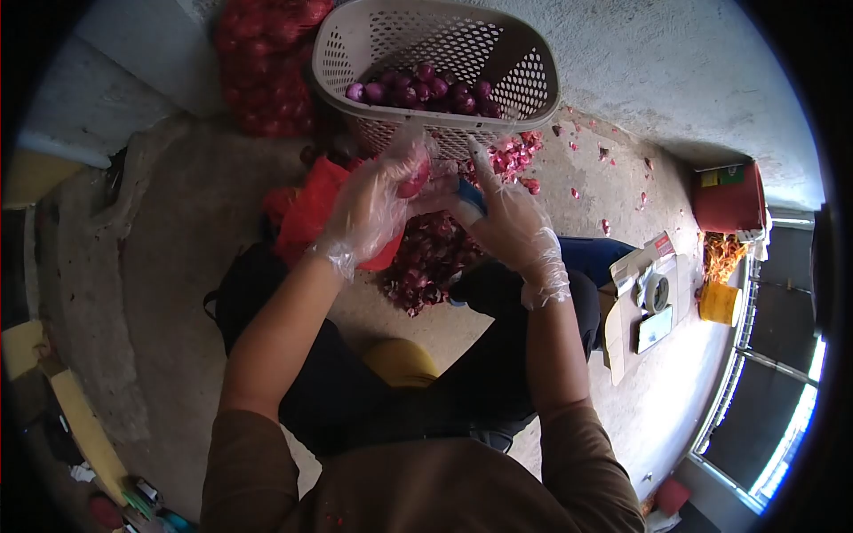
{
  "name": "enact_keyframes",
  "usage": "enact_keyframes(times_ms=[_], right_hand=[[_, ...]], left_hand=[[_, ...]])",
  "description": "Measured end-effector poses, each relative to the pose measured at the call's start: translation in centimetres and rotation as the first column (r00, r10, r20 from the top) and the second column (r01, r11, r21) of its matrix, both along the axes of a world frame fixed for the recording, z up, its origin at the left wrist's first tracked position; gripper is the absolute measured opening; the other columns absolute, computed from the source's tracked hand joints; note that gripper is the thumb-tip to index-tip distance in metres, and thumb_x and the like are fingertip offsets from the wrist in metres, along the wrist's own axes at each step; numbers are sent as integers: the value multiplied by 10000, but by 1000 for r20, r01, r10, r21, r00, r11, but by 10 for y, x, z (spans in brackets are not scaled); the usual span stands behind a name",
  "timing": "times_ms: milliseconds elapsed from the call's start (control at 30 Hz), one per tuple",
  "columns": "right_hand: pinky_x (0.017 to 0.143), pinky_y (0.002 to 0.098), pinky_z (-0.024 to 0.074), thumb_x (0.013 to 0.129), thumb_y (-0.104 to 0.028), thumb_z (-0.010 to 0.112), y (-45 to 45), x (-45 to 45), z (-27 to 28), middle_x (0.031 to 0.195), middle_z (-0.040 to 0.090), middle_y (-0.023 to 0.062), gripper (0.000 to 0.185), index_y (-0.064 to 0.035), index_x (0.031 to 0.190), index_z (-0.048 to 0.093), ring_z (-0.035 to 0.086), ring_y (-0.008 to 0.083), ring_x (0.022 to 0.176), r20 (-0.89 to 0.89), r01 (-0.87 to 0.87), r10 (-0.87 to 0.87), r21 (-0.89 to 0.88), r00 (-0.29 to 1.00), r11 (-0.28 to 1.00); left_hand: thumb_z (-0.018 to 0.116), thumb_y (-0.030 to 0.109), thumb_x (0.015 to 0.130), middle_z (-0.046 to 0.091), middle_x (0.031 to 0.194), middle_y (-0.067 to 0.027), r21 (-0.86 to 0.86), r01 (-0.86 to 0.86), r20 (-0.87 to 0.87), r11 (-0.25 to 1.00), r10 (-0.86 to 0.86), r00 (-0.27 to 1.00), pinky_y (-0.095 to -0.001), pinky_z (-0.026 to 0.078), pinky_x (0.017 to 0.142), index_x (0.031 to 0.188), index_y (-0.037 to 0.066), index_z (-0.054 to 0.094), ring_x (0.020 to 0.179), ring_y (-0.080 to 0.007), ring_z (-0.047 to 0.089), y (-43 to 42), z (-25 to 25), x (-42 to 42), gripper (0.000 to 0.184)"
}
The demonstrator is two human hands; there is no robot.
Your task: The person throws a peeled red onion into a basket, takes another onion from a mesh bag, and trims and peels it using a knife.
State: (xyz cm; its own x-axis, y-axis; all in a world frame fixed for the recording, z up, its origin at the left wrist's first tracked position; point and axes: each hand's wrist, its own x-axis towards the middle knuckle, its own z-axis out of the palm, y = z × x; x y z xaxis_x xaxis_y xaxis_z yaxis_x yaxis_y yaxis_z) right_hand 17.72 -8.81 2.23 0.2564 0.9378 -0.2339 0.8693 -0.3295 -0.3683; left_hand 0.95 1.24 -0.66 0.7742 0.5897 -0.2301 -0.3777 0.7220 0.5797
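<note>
My left hand, in a clear plastic glove, is closed around a red onion just in front of the basket. My right hand, gloved the same way, is to the right of it, fingers partly curled. A narrow shape with a dark tip points up from this hand; whether it is a finger or a blade is unclear. Next to its thumb is a blue item, partly hidden. Below the hands lies a heap of onion skins. A plastic basket holds several peeled onions.
A red net sack of onions leans at the wall, left of the basket. Red plastic lies under my left hand. To the right are flattened cardboard with a tape roll and phone, a red bin and a yellow container.
</note>
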Motion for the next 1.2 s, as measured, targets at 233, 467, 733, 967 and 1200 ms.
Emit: enact_keyframes(times_ms=[233,467,733,967,1200], right_hand=[[821,517,517,919,-432,563,-2,6,-4,911,696,256,767,-113,1543,251,677,428,884,-22,20,-19,36,1000,999],[844,506,498,945,-426,594,-2,-3,14,1058,675,270,810,-123,1566,172,638,468,994,-336,42,21,181,942,983],[885,475,497,969,-377,573,2,-21,3,1162,636,296,771,-108,1567,168,613,465,1060,-463,-84,260,367,847,926],[888,464,498,967,-391,568,3,-22,9,1110,660,269,747,-138,1567,202,627,445,1048,-603,-34,183,250,777,968],[900,450,492,975,-367,564,5,-25,18,1217,625,259,701,-140,1557,246,604,450,1089,-611,-63,179,207,771,976]], left_hand=[[518,290,949,600,1250,-103,-254,-34,158,967,76,985,-378,510,871,1275,52,530,1138,-253,578,16,-12,-9,404],[485,339,995,591,1243,-105,-177,-129,15,976,133,991,-458,514,977,1353,100,483,1153,-298,583,5,6,-1,431],[443,362,1045,571,1291,-98,-35,-55,161,998,59,985,-479,492,1028,1385,77,449,1194,-302,575,5,12,-2,444],[437,360,1048,574,1281,-134,-30,-109,166,994,112,980,-445,483,1012,1375,47,458,1163,-242,581,2,16,-2,453],[374,320,1051,586,1243,-153,63,-277,-121,959,283,951,-422,492,980,1305,-5,514,1132,-240,589,-3,14,5,436]])
